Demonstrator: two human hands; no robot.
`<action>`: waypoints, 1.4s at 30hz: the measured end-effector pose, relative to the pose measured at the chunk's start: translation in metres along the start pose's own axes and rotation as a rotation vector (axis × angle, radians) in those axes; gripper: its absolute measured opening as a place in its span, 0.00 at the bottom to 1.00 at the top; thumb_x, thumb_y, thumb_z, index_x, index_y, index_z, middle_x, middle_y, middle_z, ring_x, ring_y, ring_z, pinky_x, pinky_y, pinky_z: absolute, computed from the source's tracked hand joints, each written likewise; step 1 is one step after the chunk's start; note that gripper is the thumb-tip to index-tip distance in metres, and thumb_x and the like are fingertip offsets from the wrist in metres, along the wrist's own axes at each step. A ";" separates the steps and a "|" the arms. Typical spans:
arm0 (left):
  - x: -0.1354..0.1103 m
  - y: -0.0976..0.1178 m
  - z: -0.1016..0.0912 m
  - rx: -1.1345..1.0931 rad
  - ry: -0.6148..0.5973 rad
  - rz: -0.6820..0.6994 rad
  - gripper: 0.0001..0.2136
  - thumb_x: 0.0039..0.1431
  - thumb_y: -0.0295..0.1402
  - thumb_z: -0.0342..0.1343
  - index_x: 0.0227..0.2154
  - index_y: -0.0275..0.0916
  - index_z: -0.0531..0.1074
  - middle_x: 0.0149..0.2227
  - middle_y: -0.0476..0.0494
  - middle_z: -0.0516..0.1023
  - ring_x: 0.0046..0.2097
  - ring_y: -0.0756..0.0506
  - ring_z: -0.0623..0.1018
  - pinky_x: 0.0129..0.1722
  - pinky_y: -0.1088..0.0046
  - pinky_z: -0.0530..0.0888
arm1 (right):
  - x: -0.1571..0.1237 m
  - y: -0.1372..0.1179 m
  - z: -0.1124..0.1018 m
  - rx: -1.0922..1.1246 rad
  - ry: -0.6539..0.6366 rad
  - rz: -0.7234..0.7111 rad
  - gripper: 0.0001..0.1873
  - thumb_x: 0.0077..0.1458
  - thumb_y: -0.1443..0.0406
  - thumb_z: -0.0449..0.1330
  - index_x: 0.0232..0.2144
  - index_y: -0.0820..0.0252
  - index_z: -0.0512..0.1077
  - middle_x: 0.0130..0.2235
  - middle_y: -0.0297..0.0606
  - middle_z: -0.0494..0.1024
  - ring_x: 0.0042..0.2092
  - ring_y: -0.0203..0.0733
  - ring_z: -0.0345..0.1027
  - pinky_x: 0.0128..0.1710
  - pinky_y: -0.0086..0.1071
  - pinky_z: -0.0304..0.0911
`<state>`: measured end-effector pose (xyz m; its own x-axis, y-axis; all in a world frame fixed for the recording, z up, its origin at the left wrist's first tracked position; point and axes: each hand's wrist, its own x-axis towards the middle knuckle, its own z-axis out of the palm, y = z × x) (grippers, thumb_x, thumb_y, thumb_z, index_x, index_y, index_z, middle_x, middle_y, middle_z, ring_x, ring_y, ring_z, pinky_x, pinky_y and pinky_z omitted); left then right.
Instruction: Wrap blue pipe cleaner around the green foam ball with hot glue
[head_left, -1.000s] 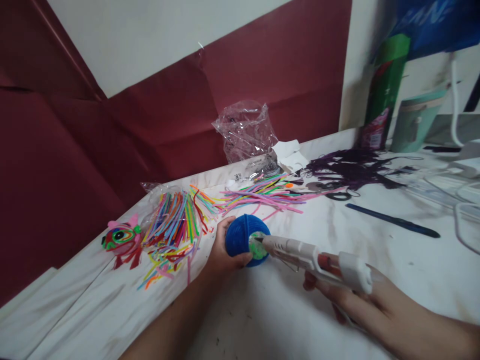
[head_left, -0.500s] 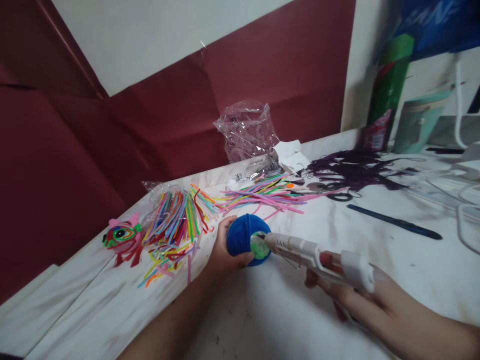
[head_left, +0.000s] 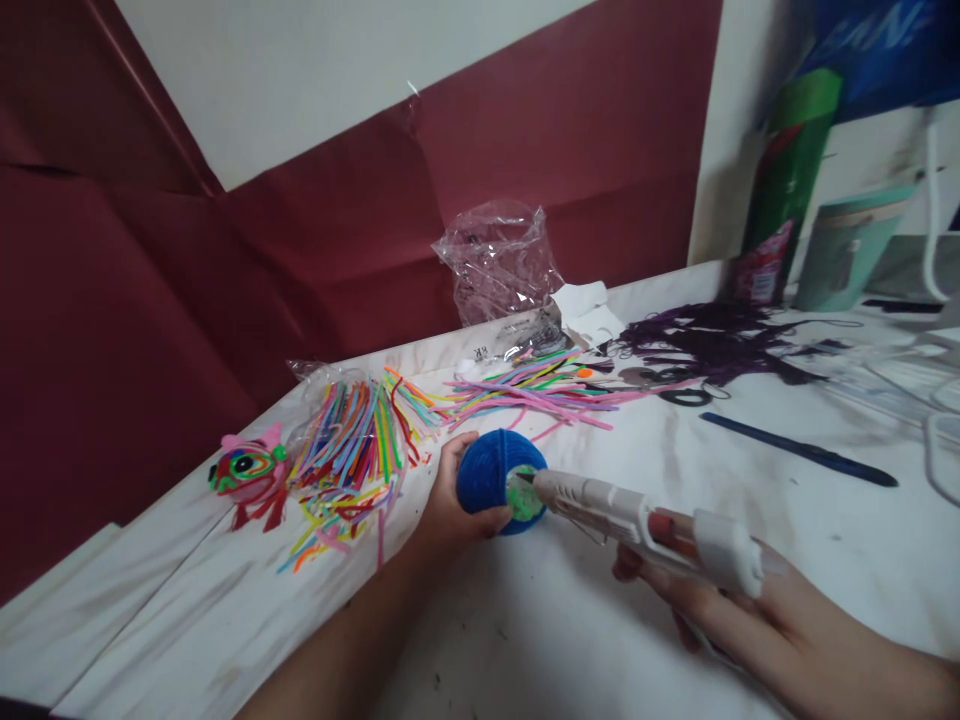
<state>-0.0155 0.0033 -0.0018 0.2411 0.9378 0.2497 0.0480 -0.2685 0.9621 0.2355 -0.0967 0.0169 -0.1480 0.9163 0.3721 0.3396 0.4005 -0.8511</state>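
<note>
The right hand (head_left: 757, 628) was wrapped around the handle of a white hot glue gun (head_left: 600, 508), with the fingers curled. The gun pointed leftward, its dark nozzle at a pale green patch (head_left: 525, 497) on a blue ball (head_left: 480, 480) with a ridged surface; whether the tip touched could not be told. The left hand (head_left: 448, 508) gripped that ball from its left side, thumb across the lower front and fingers mostly hidden behind. The ball was over the white marbled table (head_left: 585, 640), near the middle of the view.

Farther left stood a colourful animal figure (head_left: 251, 478) with red tassel legs, just beside short pipe-cleaner offcuts (head_left: 337, 522) and a fanned bundle of pipe cleaners (head_left: 356, 430). To the right lay a slim dark blue stick-like tool (head_left: 799, 450). Beyond the ball was a loose heap of pipe cleaners (head_left: 525, 392), then dark purple tassels (head_left: 720, 345), a crumpled clear bag (head_left: 501, 265) and a pale green cup (head_left: 847, 255).

Behind everything hung a maroon sheet (head_left: 322, 250).
</note>
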 end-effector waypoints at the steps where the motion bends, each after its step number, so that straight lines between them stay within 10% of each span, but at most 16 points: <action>1: 0.000 0.001 0.000 0.005 0.002 0.007 0.43 0.33 0.42 0.75 0.54 0.44 0.61 0.56 0.37 0.68 0.55 0.31 0.73 0.53 0.52 0.70 | 0.002 0.000 -0.001 0.004 -0.022 -0.032 0.16 0.61 0.56 0.52 0.27 0.55 0.75 0.22 0.34 0.77 0.20 0.39 0.65 0.19 0.28 0.64; 13: 0.002 -0.012 -0.003 0.046 0.044 0.040 0.45 0.30 0.45 0.75 0.55 0.44 0.62 0.55 0.36 0.69 0.54 0.32 0.72 0.51 0.54 0.71 | -0.002 0.014 0.001 -0.034 0.017 -0.062 0.24 0.62 0.47 0.50 0.31 0.54 0.78 0.21 0.36 0.79 0.19 0.41 0.67 0.17 0.29 0.66; 42: -0.002 0.002 0.001 -0.051 0.043 -0.042 0.44 0.31 0.40 0.75 0.54 0.45 0.62 0.56 0.38 0.71 0.54 0.31 0.74 0.51 0.53 0.72 | 0.011 -0.010 -0.005 -0.083 -0.008 -0.099 0.13 0.55 0.62 0.52 0.23 0.55 0.73 0.25 0.38 0.83 0.26 0.45 0.76 0.24 0.30 0.74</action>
<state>-0.0152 0.0011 -0.0001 0.1982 0.9568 0.2125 0.0074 -0.2183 0.9759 0.2353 -0.0903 0.0314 -0.1923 0.8724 0.4493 0.3986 0.4878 -0.7766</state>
